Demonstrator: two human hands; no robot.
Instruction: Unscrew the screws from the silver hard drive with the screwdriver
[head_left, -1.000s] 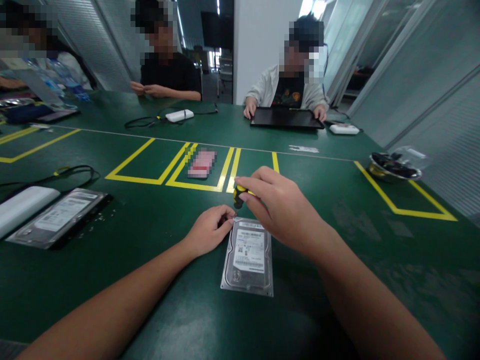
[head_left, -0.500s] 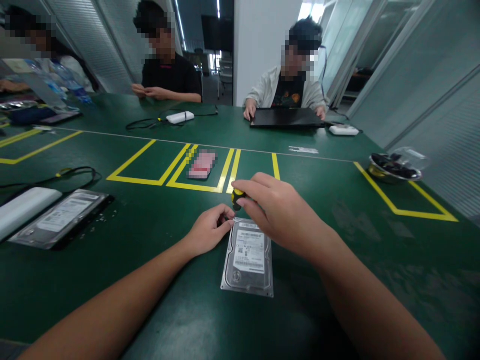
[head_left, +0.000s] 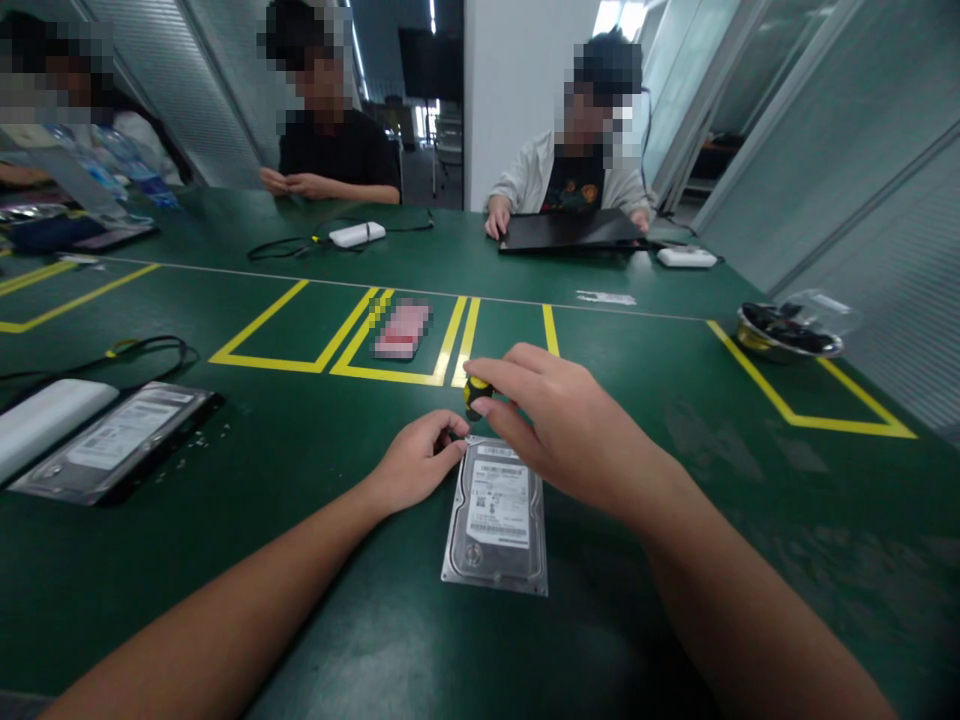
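Observation:
A silver hard drive (head_left: 499, 520) with a white printed label lies flat on the green table, its long side pointing away from me. My left hand (head_left: 420, 455) is closed at the drive's far left corner, thumb and forefinger meeting there. Between the thumb and fingers of my right hand (head_left: 551, 410) is the black and yellow handle of a small screwdriver (head_left: 477, 390). The screwdriver stands roughly upright above that same corner; its tip is hidden by the fingers.
Left of me lie a second hard drive (head_left: 120, 435), tiny loose bits (head_left: 199, 440) and a white power strip (head_left: 52, 420). A pink pixelated object (head_left: 403, 330) sits within yellow tape. A bowl (head_left: 787, 335) of dark items stands right. Across the table, a person holds a black panel (head_left: 570, 230).
Both hands, the screwdriver and the hard drive hold nearly the same place. The view has shifted slightly, and the black panel across the table is tilted a little more.

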